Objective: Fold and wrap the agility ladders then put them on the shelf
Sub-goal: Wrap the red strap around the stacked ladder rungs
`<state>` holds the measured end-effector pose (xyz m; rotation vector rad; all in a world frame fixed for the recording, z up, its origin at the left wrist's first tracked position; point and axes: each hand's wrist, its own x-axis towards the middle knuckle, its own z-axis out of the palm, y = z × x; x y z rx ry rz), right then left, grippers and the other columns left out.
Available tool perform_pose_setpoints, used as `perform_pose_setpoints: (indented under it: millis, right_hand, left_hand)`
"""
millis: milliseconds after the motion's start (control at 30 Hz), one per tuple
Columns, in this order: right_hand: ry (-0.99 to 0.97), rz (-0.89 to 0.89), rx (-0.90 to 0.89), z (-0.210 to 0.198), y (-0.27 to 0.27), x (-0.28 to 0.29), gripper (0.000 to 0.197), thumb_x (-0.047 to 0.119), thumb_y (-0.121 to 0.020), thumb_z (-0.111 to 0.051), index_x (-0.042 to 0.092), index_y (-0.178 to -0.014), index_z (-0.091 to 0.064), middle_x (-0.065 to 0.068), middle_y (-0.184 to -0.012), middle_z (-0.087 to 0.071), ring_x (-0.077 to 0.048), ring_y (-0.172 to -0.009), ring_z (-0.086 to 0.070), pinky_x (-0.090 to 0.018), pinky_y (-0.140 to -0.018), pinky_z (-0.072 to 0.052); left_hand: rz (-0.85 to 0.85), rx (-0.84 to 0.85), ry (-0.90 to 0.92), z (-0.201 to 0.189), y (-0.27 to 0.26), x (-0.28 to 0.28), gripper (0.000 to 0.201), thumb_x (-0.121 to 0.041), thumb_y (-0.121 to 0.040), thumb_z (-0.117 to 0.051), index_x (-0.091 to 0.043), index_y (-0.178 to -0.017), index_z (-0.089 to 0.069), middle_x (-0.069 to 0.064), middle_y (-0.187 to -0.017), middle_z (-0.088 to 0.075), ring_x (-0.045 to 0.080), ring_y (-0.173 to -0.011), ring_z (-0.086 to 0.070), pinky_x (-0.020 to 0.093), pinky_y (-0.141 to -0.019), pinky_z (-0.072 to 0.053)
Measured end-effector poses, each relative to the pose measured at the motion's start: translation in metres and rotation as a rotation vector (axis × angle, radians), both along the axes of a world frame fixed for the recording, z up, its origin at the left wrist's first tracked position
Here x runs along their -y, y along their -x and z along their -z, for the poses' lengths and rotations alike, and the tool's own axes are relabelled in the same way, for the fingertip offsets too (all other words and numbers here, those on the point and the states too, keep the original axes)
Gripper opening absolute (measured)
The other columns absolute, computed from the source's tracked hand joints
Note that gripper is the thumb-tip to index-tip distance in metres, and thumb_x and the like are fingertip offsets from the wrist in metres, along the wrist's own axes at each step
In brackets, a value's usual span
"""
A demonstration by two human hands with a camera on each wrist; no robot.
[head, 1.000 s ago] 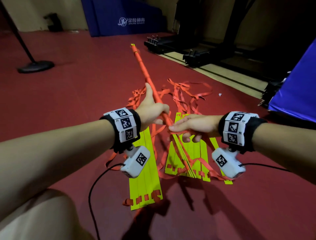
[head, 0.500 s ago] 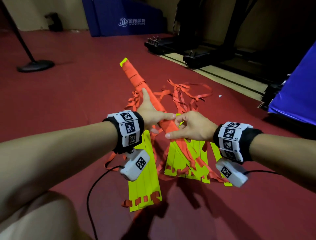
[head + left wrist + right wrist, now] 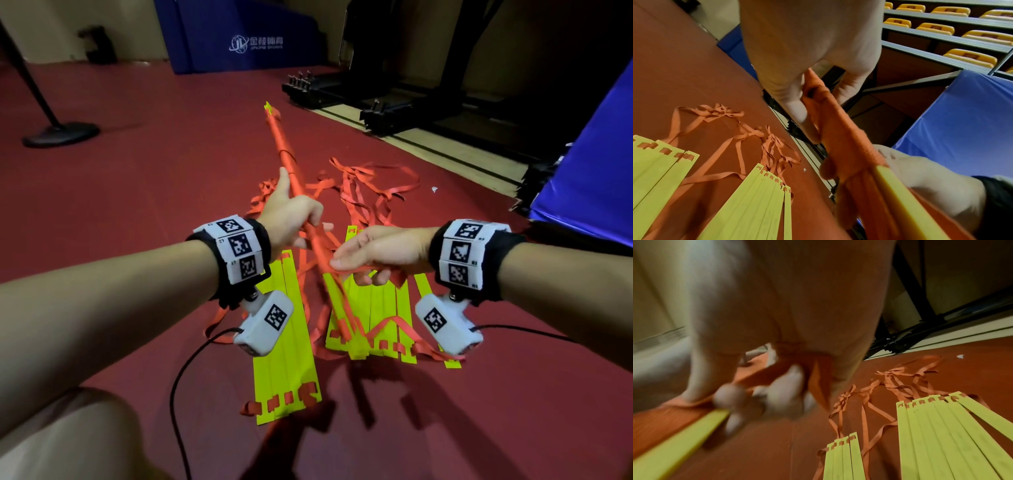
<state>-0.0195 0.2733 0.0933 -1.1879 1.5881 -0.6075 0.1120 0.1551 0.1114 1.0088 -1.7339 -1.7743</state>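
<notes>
A bundle of yellow ladder rungs (image 3: 286, 161) wound in orange strap slants up off the floor, its far end raised. My left hand (image 3: 291, 219) grips the bundle at its middle, thumb along the wrap (image 3: 840, 129). My right hand (image 3: 370, 253) pinches the loose orange strap (image 3: 346, 270) against the bundle's lower part; its fingertips (image 3: 731, 395) show blurred in the right wrist view. Two other stacks of yellow rungs lie flat on the red floor: a narrow one (image 3: 287, 356) under my left wrist and a wider one (image 3: 383, 308) under my right hand.
Loose orange straps (image 3: 370, 185) tangle on the floor behind the stacks. A blue mat (image 3: 589, 144) stands at the right, another blue mat (image 3: 239, 34) at the back. A black stand base (image 3: 61, 135) sits at the far left, dark equipment frames (image 3: 394, 102) at the back right.
The bundle has turned in my left hand from flat side back to edge-on. My right hand has dropped from above the bundle and drawn the strap across it.
</notes>
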Motion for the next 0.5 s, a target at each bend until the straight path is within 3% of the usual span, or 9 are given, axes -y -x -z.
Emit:
perform_pose_setpoints:
  millis: [100, 167, 267, 400, 500]
  right_hand:
    - [0.078, 0.036, -0.105, 0.003, -0.001, -0.001, 0.035, 0.033, -0.093, -0.071, 0.023, -0.061, -0.061, 0.003, -0.056, -0.048, -0.008, -0.048, -0.039, -0.018, -0.044, -0.030]
    - [0.143, 0.084, -0.169, 0.008, 0.000, 0.001, 0.031, 0.033, -0.088, -0.078, 0.023, -0.065, -0.059, 0.005, -0.054, -0.049, -0.011, -0.051, -0.039, -0.021, -0.046, -0.030]
    - [0.220, 0.127, -0.227, 0.015, 0.004, 0.004, 0.030, 0.023, -0.082, -0.085, 0.019, -0.074, -0.056, 0.013, -0.051, -0.050, -0.008, -0.050, -0.041, -0.021, -0.046, -0.032]
    - [0.267, 0.074, -0.381, 0.026, 0.005, 0.005, 0.030, 0.027, -0.077, -0.089, 0.019, -0.074, -0.061, 0.016, -0.053, -0.055, -0.004, -0.050, -0.047, -0.024, -0.058, -0.042]
    - [0.262, 0.055, -0.379, 0.025, 0.000, 0.006, 0.030, 0.030, -0.078, -0.088, 0.017, -0.077, -0.061, 0.014, -0.057, -0.058, -0.006, -0.052, -0.048, -0.026, -0.059, -0.042]
  left_hand:
    - [0.036, -0.004, 0.021, -0.001, 0.000, 0.001, 0.107, 0.014, -0.084, -0.049, -0.043, -0.164, -0.006, 0.009, -0.101, -0.064, 0.019, -0.073, -0.073, 0.020, -0.034, -0.042]
    - [0.048, 0.085, 0.113, 0.003, -0.001, 0.004, 0.106, -0.004, -0.088, -0.068, -0.038, -0.165, -0.003, 0.004, -0.093, -0.068, 0.012, -0.055, -0.064, 0.023, -0.036, -0.044]
    - [0.061, 0.244, 0.211, 0.011, -0.004, 0.007, 0.129, -0.035, -0.081, -0.087, -0.037, -0.162, 0.013, -0.002, -0.099, -0.072, 0.016, -0.062, -0.064, 0.027, -0.043, -0.050]
    - [0.095, 0.353, 0.199, 0.016, -0.003, 0.006, 0.138, -0.023, -0.082, -0.087, -0.035, -0.158, 0.028, 0.004, -0.078, -0.067, 0.022, -0.060, -0.062, 0.026, -0.040, -0.050]
    - [0.072, 0.313, 0.169, 0.018, 0.000, 0.008, 0.134, -0.007, -0.081, -0.081, -0.037, -0.159, 0.023, 0.004, -0.077, -0.063, 0.021, -0.061, -0.065, 0.033, -0.042, -0.056]
